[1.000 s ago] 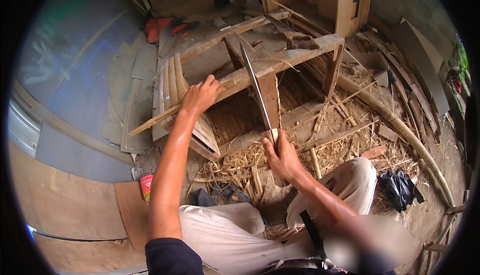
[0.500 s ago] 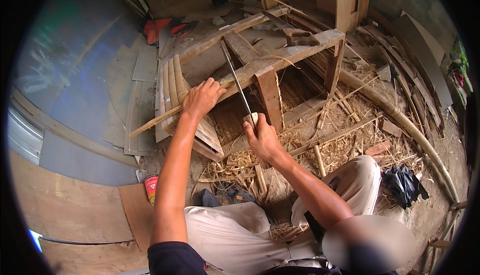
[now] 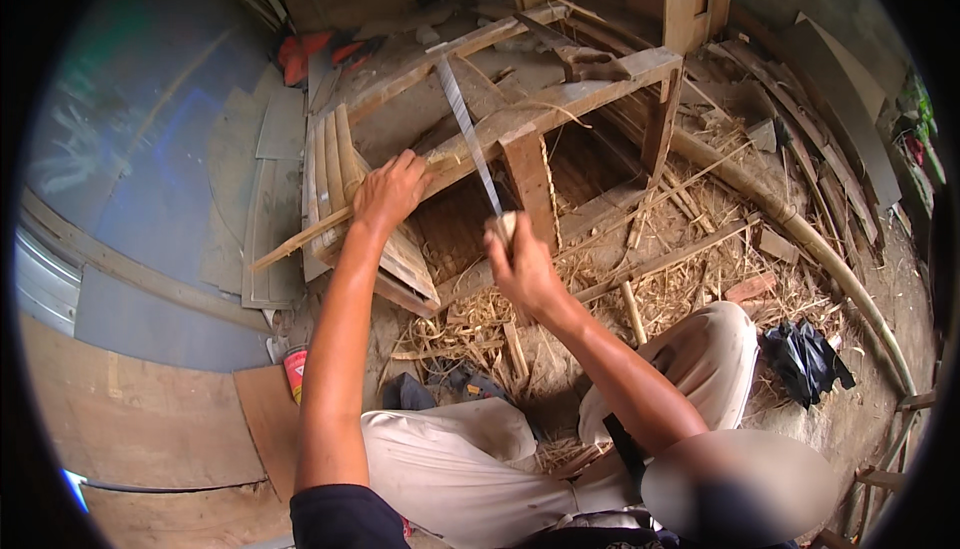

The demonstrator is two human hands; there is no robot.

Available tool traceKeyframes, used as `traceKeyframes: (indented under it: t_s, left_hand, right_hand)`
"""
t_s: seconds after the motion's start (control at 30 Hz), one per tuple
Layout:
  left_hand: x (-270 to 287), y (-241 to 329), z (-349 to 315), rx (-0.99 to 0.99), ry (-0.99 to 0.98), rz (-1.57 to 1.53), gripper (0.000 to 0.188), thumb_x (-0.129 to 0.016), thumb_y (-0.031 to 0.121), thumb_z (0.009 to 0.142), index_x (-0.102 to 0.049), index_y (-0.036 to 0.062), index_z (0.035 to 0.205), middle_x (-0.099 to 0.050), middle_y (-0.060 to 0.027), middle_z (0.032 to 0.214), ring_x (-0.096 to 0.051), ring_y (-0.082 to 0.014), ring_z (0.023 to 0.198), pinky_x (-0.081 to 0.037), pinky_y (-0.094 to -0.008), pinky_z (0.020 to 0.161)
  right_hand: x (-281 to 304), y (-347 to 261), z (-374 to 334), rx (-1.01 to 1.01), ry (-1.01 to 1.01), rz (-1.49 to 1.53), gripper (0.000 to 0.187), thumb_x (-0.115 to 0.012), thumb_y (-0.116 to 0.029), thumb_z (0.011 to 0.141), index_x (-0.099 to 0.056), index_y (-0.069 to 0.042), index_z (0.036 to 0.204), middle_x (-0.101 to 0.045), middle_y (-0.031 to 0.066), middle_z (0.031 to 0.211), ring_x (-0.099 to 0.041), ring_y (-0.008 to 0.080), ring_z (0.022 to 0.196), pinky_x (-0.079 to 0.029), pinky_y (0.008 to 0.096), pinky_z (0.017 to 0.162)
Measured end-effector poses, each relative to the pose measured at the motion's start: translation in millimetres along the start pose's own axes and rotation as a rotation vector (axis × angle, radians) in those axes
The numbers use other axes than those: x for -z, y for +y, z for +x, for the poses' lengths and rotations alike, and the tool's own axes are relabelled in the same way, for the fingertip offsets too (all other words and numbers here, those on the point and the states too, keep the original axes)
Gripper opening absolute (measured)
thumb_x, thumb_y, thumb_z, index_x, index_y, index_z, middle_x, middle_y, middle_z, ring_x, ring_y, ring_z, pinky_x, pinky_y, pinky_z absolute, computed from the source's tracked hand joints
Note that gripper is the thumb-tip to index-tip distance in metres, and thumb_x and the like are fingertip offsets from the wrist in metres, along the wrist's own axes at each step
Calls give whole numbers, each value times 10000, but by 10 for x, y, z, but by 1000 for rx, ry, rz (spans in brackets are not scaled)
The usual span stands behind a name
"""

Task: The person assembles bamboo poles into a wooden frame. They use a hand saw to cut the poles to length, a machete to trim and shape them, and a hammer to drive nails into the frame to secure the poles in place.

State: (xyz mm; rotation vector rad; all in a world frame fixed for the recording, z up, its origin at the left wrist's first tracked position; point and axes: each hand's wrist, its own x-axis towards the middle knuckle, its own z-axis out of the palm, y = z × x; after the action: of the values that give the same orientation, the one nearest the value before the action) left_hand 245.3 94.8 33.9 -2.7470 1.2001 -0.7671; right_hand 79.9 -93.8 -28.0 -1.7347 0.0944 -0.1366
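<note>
Brown rectangular wooden frame (image 3: 655, 134) at centre. Thin grey metal blade (image 3: 461, 114) across its near rail (image 3: 560, 114); brown wood-handled saw (image 3: 593, 65) toward right end. Pale wood shavings (image 3: 460, 332) before frame; crumpled black plastic bag (image 3: 805, 361) to their right.

Right fingers (image 3: 495, 251) grip a long blade (image 3: 466, 127) by its handle (image 3: 508, 222); left fingers (image 3: 407, 166) touch a wooden frame (image 3: 650, 71)
</note>
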Motion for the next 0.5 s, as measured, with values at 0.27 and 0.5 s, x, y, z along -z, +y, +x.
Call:
traceKeyframes:
  t_s: [0.27,0.5]
  left_hand:
    - [38,22,4,5,-16,31,257,-646,278,946,-599,30,899,-597,-118,932,-669,-329,873,-568,-443,686]
    - [48,24,1,-9,4,27,262,-653,280,941,-585,32,892,-590,-122,915,-662,-344,866,-561,-451,685]
  right_hand:
    - [-28,89,-27,80,53,-41,352,-509,-322,1038,-434,18,1094,-656,226,783,-677,334,717,-494,499,646]
    - [-23,184,-11,114,85,28,369,-513,-324,1038,-434,18,1153,-648,221,777,-673,290,744,-506,475,650]
